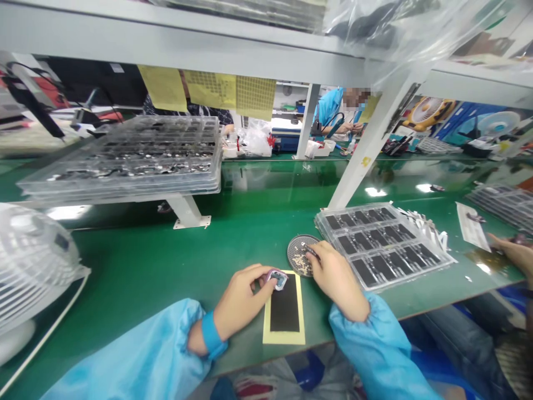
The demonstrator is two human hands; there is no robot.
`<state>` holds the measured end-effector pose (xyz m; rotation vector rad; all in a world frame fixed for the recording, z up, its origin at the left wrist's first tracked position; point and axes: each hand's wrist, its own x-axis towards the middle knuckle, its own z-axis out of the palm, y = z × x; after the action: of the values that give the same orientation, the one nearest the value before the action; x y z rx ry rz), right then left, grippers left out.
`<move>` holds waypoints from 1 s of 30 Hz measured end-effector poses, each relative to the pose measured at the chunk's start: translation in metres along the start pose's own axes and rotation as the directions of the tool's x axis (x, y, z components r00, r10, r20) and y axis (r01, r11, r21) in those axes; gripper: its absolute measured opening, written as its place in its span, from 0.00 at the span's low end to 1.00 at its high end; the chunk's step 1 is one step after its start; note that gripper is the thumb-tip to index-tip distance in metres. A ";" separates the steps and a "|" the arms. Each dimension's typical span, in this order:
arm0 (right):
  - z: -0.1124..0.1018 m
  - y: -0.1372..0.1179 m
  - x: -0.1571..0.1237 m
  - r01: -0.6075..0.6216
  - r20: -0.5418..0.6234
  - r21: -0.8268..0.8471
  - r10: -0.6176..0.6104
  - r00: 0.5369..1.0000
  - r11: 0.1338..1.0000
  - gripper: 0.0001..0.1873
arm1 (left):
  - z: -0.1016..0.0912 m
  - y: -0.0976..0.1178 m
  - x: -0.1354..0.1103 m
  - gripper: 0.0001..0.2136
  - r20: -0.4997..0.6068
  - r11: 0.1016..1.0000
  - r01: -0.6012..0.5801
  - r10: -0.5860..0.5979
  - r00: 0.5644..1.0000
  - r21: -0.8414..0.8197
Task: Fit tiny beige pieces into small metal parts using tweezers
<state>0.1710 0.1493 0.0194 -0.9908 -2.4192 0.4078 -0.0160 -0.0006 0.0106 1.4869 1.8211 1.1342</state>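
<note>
My left hand [240, 300] pinches a small pale part [278, 278] over the top edge of a black pad on a yellow card [285, 309]. My right hand [335, 278] is closed on thin tweezers [310, 251], whose tip reaches into a small round mesh dish [298, 254] of tiny pieces. Both arms wear light blue sleeves.
A clear tray of black rectangular parts [383, 244] lies right of the dish. A stack of clear trays [133, 158] rests on a raised shelf at the left. A white fan [33, 266] stands at the far left. Another person's hand [514, 253] rests at the right edge.
</note>
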 end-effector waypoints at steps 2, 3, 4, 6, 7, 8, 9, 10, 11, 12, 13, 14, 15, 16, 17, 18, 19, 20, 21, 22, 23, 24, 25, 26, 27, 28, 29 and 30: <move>0.003 -0.001 -0.008 -0.018 -0.026 0.009 0.018 1.000 1.000 0.13 | -0.001 -0.005 0.002 0.12 -0.025 1.000 0.020 -0.020 0.999 -0.001; 0.003 -0.003 -0.014 -0.020 -0.043 0.041 0.021 0.999 0.999 0.13 | -0.002 -0.009 0.002 0.13 -0.045 0.999 0.035 -0.035 0.998 -0.002; 0.003 -0.005 -0.021 -0.017 -0.062 0.079 0.022 0.998 0.997 0.12 | -0.004 -0.013 0.004 0.14 -0.066 0.999 0.052 -0.052 0.996 -0.001; 0.003 -0.008 -0.037 -0.012 -0.092 0.152 0.026 0.995 0.988 0.11 | -0.009 -0.022 0.010 0.16 -0.109 0.997 0.075 -0.073 0.991 0.012; 0.004 -0.009 -0.045 -0.006 -0.095 0.182 0.024 0.995 0.983 0.10 | -0.013 -0.028 0.017 0.17 -0.129 0.997 0.071 -0.067 0.989 0.029; 0.005 -0.010 -0.053 -0.002 -0.084 0.202 0.019 0.996 0.979 0.09 | -0.018 -0.033 0.026 0.18 -0.148 0.997 0.055 -0.048 0.988 0.048; 0.006 -0.010 -0.059 0.006 -0.058 0.211 0.006 0.998 0.977 0.09 | -0.023 -0.039 0.038 0.17 -0.168 0.997 0.032 -0.019 0.986 0.074; 0.008 -0.011 -0.064 0.013 -0.018 0.211 -0.009 1.000 0.977 0.09 | -0.030 -0.045 0.053 0.17 -0.192 0.994 0.004 0.017 0.981 0.109; 0.010 -0.012 -0.068 0.021 0.024 0.209 -0.026 0.999 0.978 0.09 | -0.036 -0.050 0.070 0.18 -0.217 0.989 -0.020 0.052 0.975 0.149; 0.012 -0.013 -0.070 0.028 0.057 0.207 -0.040 0.998 0.978 0.09 | -0.042 -0.054 0.090 0.18 -0.247 0.979 -0.027 0.078 0.966 0.203; 0.013 -0.014 -0.071 0.030 0.079 0.203 -0.047 0.996 0.979 0.09 | -0.048 -0.058 0.110 0.20 -0.292 0.964 -0.017 0.097 0.951 0.265; 0.014 -0.014 -0.071 0.032 0.088 0.199 -0.050 0.995 0.979 0.08 | -0.052 -0.061 0.129 0.21 -0.318 0.954 -0.008 0.107 0.942 0.298; 0.014 -0.015 -0.071 0.033 0.085 0.198 -0.051 0.995 0.980 0.08 | -0.054 -0.063 0.146 0.23 -0.334 0.945 -0.001 0.117 0.935 0.328; 0.014 -0.015 -0.071 0.031 0.079 0.200 -0.047 0.996 0.979 0.07 | -0.055 -0.065 0.160 0.25 -0.343 0.931 0.008 0.126 0.931 0.365; 0.013 -0.015 -0.071 0.023 0.071 0.205 -0.039 0.997 0.978 0.06 | -0.055 -0.068 0.171 0.28 -0.355 0.913 0.023 0.135 0.925 0.408; 0.013 -0.015 -0.071 0.010 0.064 0.219 -0.025 0.998 0.976 0.06 | -0.053 -0.071 0.178 0.29 -0.354 0.886 0.038 0.145 0.924 0.462; 0.012 -0.014 -0.072 -0.004 0.058 0.243 -0.010 0.998 0.970 0.05 | -0.052 -0.075 0.181 0.30 -0.341 0.869 0.038 0.153 0.927 0.493; 0.012 -0.014 -0.072 -0.018 0.050 0.271 0.004 0.999 0.962 0.05 | -0.050 -0.079 0.182 0.29 -0.324 0.856 0.030 0.163 0.932 0.516; 0.012 -0.013 -0.072 -0.029 0.043 0.300 0.017 0.999 0.954 0.05 | -0.048 -0.083 0.180 0.28 -0.298 0.847 0.010 0.176 0.938 0.532; 0.011 -0.012 -0.072 -0.037 0.036 0.327 0.027 0.999 0.944 0.05 | -0.046 -0.088 0.178 0.27 -0.269 0.841 -0.013 0.188 0.945 0.540; 0.011 -0.012 -0.072 -0.043 0.031 0.353 0.034 0.999 0.934 0.05 | -0.046 -0.092 0.175 0.27 -0.242 0.831 -0.032 0.198 0.950 0.555; 0.011 -0.011 -0.072 -0.047 0.027 0.377 0.040 0.999 0.925 0.05 | -0.045 -0.096 0.173 0.26 -0.215 0.819 -0.046 0.203 0.955 0.572; 0.011 -0.011 -0.072 -0.052 0.025 0.397 0.046 0.999 0.916 0.04 | -0.046 -0.099 0.171 0.26 -0.193 0.807 -0.052 0.203 0.960 0.588; 0.011 -0.011 -0.072 -0.057 0.023 0.411 0.053 0.998 0.910 0.04 | -0.046 -0.101 0.170 0.25 -0.178 0.797 -0.054 0.199 0.964 0.602; 0.010 -0.011 -0.072 -0.061 0.023 0.422 0.056 0.998 0.905 0.03 | -0.047 -0.102 0.170 0.24 -0.170 0.788 -0.051 0.195 0.966 0.613; 0.010 -0.011 -0.073 -0.063 0.026 0.429 0.057 0.998 0.901 0.03 | -0.048 -0.102 0.171 0.23 -0.167 0.782 -0.046 0.189 0.968 0.621; 0.009 -0.011 -0.073 -0.067 0.032 0.434 0.059 0.998 0.898 0.02 | -0.048 -0.102 0.172 0.23 -0.166 0.778 -0.041 0.185 0.969 0.627; 0.009 -0.011 -0.073 -0.074 0.039 0.437 0.063 0.997 0.896 0.02 | -0.049 -0.102 0.173 0.23 -0.166 0.773 -0.036 0.181 0.969 0.633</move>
<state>0.2048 0.0887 -0.0069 -0.8678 -2.1706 0.9482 -0.1531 0.1471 -0.0326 1.9092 2.4597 0.7850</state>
